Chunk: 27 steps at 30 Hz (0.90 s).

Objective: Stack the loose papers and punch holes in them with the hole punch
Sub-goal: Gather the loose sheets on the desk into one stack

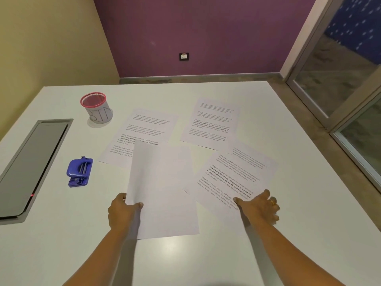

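Observation:
Several white sheets lie loose on the white table point(226, 254). My left hand point(121, 209) pinches the left edge of a blank-side-up sheet point(162, 188) near the front middle. My right hand point(260, 206) rests on the near corner of a printed sheet point(231, 180) to the right; a ring shows on one finger. Another printed sheet point(252, 155) peeks out from under that one. Two more printed sheets lie farther back, one at the centre point(144, 131) and one at the right point(212, 124). A blue hole punch point(79, 172) sits on the table to the left, apart from both hands.
A mesh cup with a pink rim point(97, 109) stands at the back left. A grey recessed panel point(31, 162) is set into the table's left side. The table's right edge runs diagonally beside a glass door point(340, 83). A purple wall is behind.

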### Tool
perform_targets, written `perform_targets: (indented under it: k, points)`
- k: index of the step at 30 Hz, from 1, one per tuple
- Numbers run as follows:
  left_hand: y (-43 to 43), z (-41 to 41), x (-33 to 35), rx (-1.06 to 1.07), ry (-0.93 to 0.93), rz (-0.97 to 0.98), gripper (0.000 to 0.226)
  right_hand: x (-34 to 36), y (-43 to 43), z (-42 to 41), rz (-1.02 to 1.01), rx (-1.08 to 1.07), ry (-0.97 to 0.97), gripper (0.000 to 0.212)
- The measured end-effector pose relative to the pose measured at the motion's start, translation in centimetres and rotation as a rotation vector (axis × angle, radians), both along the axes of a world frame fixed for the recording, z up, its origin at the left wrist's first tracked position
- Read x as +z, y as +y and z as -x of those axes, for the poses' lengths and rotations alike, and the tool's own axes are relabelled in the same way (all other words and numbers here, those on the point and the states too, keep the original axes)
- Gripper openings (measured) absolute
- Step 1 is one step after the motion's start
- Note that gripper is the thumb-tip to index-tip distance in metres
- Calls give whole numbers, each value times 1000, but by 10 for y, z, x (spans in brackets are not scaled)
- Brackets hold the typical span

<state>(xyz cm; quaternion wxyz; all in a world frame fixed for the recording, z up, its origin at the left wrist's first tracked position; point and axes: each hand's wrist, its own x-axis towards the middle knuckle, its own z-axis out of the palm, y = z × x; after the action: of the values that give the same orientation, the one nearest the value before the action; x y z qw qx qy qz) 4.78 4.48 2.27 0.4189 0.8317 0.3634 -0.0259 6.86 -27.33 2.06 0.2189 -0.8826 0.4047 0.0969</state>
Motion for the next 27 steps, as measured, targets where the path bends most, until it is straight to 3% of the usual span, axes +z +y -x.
perform_targets:
  k: [10, 19, 27]
  points:
    - [-1, 2, 0, 37, -1, 23, 29, -4, -2, -8, -140, -66, -87, 88]
    - [3, 3, 11, 58, -82, 66, 24, -4, -6, 0, -385, -150, -221, 45]
    - [1, 1, 35, 7, -188, 44, 27, 21, 4, 13, -388, 92, -373, 58]
